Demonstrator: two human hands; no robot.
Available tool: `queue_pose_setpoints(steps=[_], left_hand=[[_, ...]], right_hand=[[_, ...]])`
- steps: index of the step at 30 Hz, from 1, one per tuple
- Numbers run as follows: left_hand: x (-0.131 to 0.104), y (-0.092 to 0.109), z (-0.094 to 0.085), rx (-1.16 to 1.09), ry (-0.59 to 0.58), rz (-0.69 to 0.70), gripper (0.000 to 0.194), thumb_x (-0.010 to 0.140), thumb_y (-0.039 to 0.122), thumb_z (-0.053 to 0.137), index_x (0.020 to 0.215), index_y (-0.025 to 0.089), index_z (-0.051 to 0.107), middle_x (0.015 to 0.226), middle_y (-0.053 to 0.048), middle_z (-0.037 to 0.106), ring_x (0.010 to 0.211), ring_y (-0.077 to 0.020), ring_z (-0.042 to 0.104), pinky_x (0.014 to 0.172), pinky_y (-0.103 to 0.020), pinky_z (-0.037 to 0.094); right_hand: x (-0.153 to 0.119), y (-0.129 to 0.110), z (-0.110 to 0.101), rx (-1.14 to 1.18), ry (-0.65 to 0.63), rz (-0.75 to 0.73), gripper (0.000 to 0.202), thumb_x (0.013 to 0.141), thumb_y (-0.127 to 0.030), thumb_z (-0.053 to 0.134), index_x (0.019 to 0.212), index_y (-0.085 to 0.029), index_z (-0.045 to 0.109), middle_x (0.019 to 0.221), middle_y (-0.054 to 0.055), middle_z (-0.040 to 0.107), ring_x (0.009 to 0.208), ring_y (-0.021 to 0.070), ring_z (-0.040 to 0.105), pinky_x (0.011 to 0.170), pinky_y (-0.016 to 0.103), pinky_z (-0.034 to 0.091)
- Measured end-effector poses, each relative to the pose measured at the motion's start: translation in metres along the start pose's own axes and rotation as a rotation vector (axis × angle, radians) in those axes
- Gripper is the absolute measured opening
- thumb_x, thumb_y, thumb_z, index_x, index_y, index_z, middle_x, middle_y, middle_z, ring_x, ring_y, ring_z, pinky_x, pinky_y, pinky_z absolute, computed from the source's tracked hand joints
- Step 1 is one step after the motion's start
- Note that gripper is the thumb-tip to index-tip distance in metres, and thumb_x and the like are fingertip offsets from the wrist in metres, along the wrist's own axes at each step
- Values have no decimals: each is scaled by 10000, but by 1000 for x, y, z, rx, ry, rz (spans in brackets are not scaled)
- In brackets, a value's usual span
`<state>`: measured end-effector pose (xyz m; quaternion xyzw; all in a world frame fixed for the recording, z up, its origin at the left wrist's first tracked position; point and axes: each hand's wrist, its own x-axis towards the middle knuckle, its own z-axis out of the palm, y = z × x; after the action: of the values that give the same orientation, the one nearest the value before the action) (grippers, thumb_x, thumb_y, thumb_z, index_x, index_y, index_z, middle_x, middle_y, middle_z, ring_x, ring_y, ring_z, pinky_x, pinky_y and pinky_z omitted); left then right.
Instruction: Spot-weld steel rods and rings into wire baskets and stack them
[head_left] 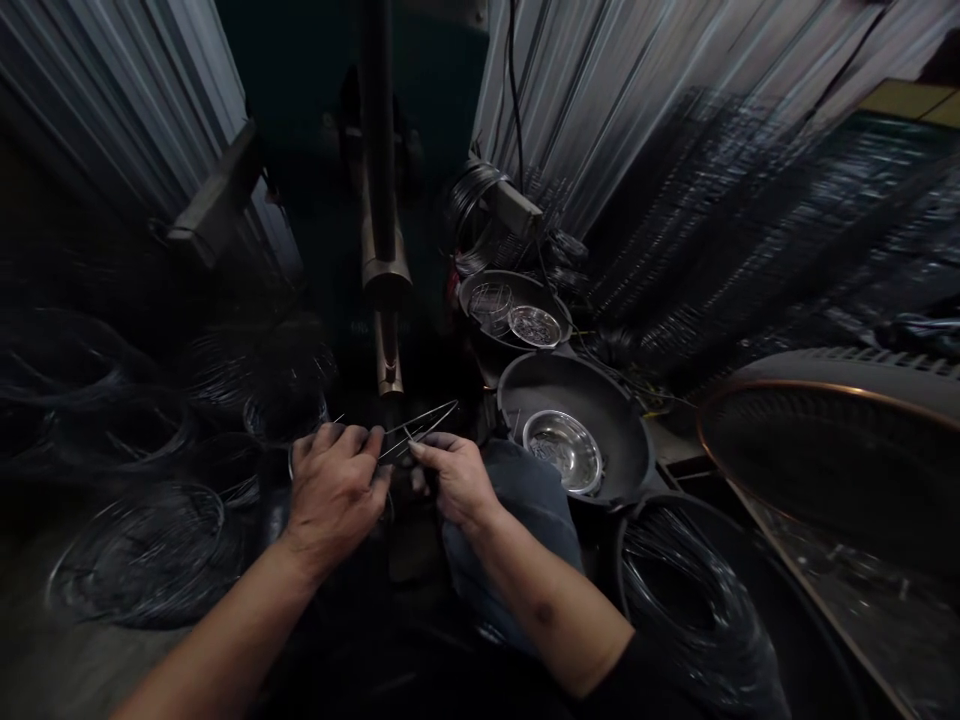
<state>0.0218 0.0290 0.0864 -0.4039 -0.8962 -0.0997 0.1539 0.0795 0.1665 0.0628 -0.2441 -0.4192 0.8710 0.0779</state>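
Note:
A thin bent metal wire frame (442, 410) is held between both hands in front of a machine's vertical rod (387, 350). My left hand (334, 485) is closed over its left part, fingers curled and largely hiding that end. At the other side my right hand (456, 475) pinches the wire between thumb and fingertips. The frame's curved tip sticks out above the right hand. The rod's lower end hangs just above and behind the hands, apart from them.
Right of my knee, a dark round pan (622, 420) holds a shiny metal bowl (574, 450). Behind it another dark pan (469, 290) carries wire pieces and a small dish. Wire coils (150, 550) lie at left; a wire bundle (675, 560) fills a tub at right.

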Motion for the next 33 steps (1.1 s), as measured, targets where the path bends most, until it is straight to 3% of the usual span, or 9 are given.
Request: queue_pose_setpoints(steps=[14, 24, 33], left_hand=[[47, -29, -16, 52, -23, 57, 328, 810, 313, 535, 1044, 133, 679, 884, -91, 653, 906, -300, 515, 729, -442, 365], [80, -42, -29, 36, -182, 55, 271, 785, 348, 540, 929, 185, 702, 893, -80, 640, 938, -297, 508, 733, -434, 345], [90, -43, -33, 17, -288, 51, 278, 788, 390, 511, 873, 216, 710, 904, -59, 646, 952, -279, 499, 744, -409, 328]], right_hand=[[39, -8, 27, 62, -44, -144, 278, 536, -304, 813, 634, -126, 624, 532, -10, 621, 326, 41, 425, 338, 163, 293], [52, -19, 43, 147, 7, -140, 208, 563, -201, 781, 639, -115, 608, 510, -26, 596, 334, 28, 400, 335, 151, 271], [54, -20, 43, 174, 5, -145, 185, 588, -190, 765, 643, -113, 606, 522, -24, 601, 349, 26, 412, 351, 146, 285]])
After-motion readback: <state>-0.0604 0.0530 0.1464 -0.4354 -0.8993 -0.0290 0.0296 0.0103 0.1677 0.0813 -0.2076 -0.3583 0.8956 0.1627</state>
